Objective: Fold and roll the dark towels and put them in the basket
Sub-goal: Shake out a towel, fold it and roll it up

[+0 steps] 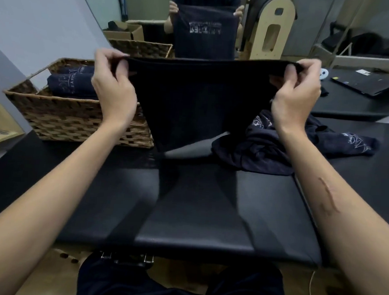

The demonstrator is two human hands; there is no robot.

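Bare forearms, dark clothing
Both arms are sleeveless to the elbow; the right forearm [329,199] bears a long scar; dark trousers [180,283] below.

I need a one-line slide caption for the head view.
Both hands hold a dark towel up beside the basket.

You hold one dark towel [198,102] stretched by its top corners, hanging flat above the tabletop [197,204]. Rolled towels [73,84] with pale print lie in the wicker basket [76,119] at left. A crumpled towel pile [280,148] lies at right.
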